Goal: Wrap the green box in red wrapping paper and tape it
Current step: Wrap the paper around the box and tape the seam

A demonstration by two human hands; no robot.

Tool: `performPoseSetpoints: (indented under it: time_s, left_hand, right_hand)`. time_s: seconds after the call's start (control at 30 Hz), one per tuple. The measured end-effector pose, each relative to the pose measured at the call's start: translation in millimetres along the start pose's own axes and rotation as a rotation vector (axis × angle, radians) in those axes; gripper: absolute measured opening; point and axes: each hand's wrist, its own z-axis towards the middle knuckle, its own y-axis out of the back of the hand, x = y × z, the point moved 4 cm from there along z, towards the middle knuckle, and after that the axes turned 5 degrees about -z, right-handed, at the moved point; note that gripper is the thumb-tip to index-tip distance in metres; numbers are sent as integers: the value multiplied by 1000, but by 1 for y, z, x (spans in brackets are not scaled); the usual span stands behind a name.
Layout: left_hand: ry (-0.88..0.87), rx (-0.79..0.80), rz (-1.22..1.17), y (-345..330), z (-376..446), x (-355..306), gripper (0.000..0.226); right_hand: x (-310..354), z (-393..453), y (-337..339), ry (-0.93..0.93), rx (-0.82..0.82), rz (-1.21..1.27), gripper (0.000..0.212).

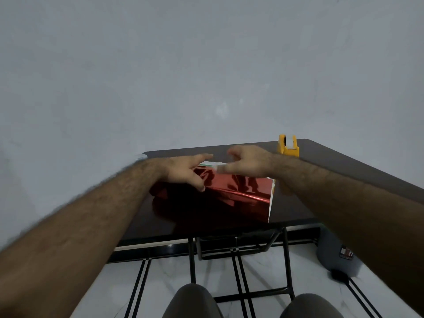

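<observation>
Shiny red wrapping paper [238, 189] covers most of the box on the dark table [321, 180]; only a sliver of the green box [205, 164] shows at the far top edge. My left hand [185, 172] lies on the paper's top left with fingers spread, pressing it down. My right hand [246, 162] hovers at the far top edge with curled fingers, and something small and pale, perhaps a piece of tape, sits at its fingertips; the blur hides whether it is pinched. The paper's white underside [271, 203] shows along the right edge.
A yellow tape dispenser [288, 146] stands at the table's far right, just behind my right wrist. A grey wall rises close behind the table. Below are the table's black metal legs [286, 260], a tiled floor, my knees and a grey object [339, 255] at right.
</observation>
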Motion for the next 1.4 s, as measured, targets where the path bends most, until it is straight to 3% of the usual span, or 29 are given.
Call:
performPoseSetpoints:
  time_s: [0.03,0.07,0.13,0.2,0.33,0.5,0.63,0.7,0.9,1.03,1.17,1.27,1.4]
  left_hand:
    - [21,60,4,-1,3,6,126]
    - [30,90,17,-2,6,10,140]
    - [25,66,93,0,14,12,154]
    - [2,13,218,1,20,8,152]
    - [-45,37,364,-6,22,0,138]
    - [-117,26,434,-11,21,-7,128]
    - [-138,-21,431,-15,23,-5,121]
    - [-148,-48,406,-19,25,-5,118]
    - [-125,-100,377,-24,33,-13,114]
    - [-106,-91,397,-24,33,-18,115]
    - [-110,4,380,-17,28,-13,127]
    - [-128,-5,374,-17,26,-10,133]
    - [-77,4,195,-12,32,-2,135]
  right_hand:
    - [7,-1,-8,3,107,-42,137]
    - [12,-1,-14,-3,184,-86,145]
    - [16,5,-19,-3,233,-145,140]
    - [18,6,-17,3,239,-140,132]
    - [-4,19,-4,-138,217,128,98]
    - [-44,35,-11,-290,381,-148,70]
    - [-47,52,-19,-253,451,-286,52]
    - [-46,61,-21,-222,448,-332,50]
    - [-59,93,-16,-258,459,-301,73]
    - [-58,121,-11,-155,440,-207,48]
    - [-55,137,-7,-173,570,-419,54]
    - [-57,149,-8,-107,588,-517,42]
    - [-69,167,-22,-47,466,-494,41]
